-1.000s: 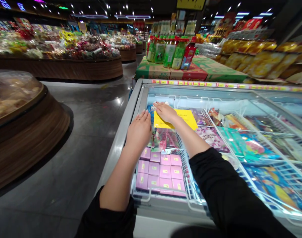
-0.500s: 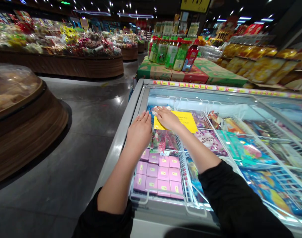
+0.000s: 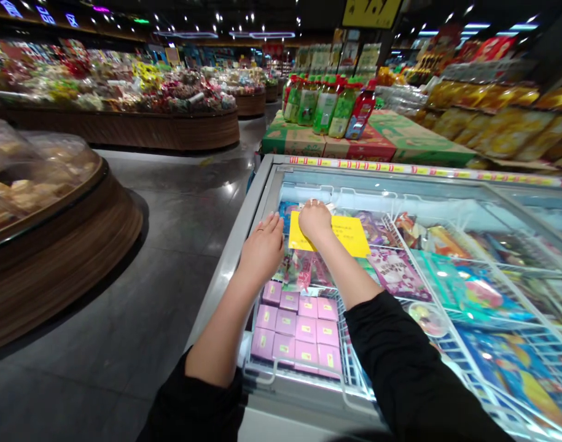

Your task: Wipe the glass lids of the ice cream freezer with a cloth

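Note:
My left hand [image 3: 263, 247] lies over the left edge of the chest freezer [image 3: 218, 279], its fingers stretched out and close together. A ring is on one finger. My right hand [image 3: 314, 221] is over a yellow sign [image 3: 351, 236], covering its left part. Its fingers are curled, and whatever they may hold is hidden. Under the glass, pink boxes [image 3: 305, 328] sit in rows in a wire basket. Behind them lie bagged goods [image 3: 305, 269], and a purple-and-white bag [image 3: 395, 270] lies to the right.
Wire baskets with packaged frozen goods [image 3: 481, 288] fill the freezer's right side. Green and red bottles [image 3: 327, 105] stand on cartons [image 3: 294, 138] behind it. To the left are a grey tiled floor [image 3: 170, 233], a rounded wooden display [image 3: 69, 264] and a long display of wrapped goods [image 3: 137, 126].
My right hand has gone from flat, fingers pointing left, to curled with its knuckles forward, and sits slightly further right on the yellow sign. My left hand stays at the freezer's edge. The view has shifted slightly.

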Motion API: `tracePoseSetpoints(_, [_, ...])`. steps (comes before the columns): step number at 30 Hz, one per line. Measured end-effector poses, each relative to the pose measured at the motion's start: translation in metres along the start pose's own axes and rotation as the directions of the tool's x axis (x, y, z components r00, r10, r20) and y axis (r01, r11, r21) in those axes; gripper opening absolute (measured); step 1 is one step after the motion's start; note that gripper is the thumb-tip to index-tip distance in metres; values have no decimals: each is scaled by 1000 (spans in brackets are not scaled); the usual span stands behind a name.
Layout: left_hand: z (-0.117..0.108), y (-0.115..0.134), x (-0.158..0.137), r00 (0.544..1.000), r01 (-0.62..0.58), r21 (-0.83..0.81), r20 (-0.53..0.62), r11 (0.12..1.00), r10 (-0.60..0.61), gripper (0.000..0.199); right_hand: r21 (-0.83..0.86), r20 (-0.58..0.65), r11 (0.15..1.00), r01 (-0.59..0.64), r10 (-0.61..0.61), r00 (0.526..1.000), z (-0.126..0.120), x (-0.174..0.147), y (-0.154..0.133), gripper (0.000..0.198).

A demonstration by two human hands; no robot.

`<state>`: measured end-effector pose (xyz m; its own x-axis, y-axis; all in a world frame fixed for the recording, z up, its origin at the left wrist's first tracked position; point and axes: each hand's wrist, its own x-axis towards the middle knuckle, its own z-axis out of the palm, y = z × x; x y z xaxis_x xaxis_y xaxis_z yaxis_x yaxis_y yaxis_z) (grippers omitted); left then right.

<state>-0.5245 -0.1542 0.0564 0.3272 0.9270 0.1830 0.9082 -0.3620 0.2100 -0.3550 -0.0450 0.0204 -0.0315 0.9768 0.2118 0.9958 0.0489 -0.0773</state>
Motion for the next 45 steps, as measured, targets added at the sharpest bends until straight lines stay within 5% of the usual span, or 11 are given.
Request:
tracePoseSetpoints(4, [2, -8, 30, 999, -14, 5, 33, 1000, 14, 56, 138, 62, 957, 255, -265, 962, 1, 15, 10, 53])
tracePoseSetpoints(12, [14, -29, 100, 994, -108, 54, 39, 993, 106, 56, 50, -18, 999, 14, -13, 1000, 2, 9, 16, 48])
tracePoseSetpoints(18, [23, -47, 134, 983, -182, -6, 8, 983, 182, 59, 108, 22, 961, 255, -259, 966, 6, 8, 9, 54])
tracePoseSetpoints(26, [30, -51, 136, 983, -183, -57, 4, 981, 184, 66, -10, -33, 996, -83, 83, 996, 8, 3, 18, 56])
tracePoseSetpoints(30, [34, -51, 136, 983, -182, -92, -29, 979, 180, 67, 29, 1, 999, 26, -27, 1000, 7, -8, 12, 57])
tracePoseSetpoints(34, [34, -49, 136, 983, -181, -128, -39, 975, 177, 67, 140, 108, 980, 145, -161, 981, 8, 19, 17, 58])
tracePoseSetpoints(39, [30, -46, 133, 988, -151, -157, -30, 976, 148, 67, 148, 182, 982, 120, -147, 972, 8, 60, 35, 58])
tracePoseSetpoints(45, [29, -44, 130, 989, -146, -146, -40, 978, 142, 66, 70, 146, 993, 96, -106, 984, 9, 26, 31, 57])
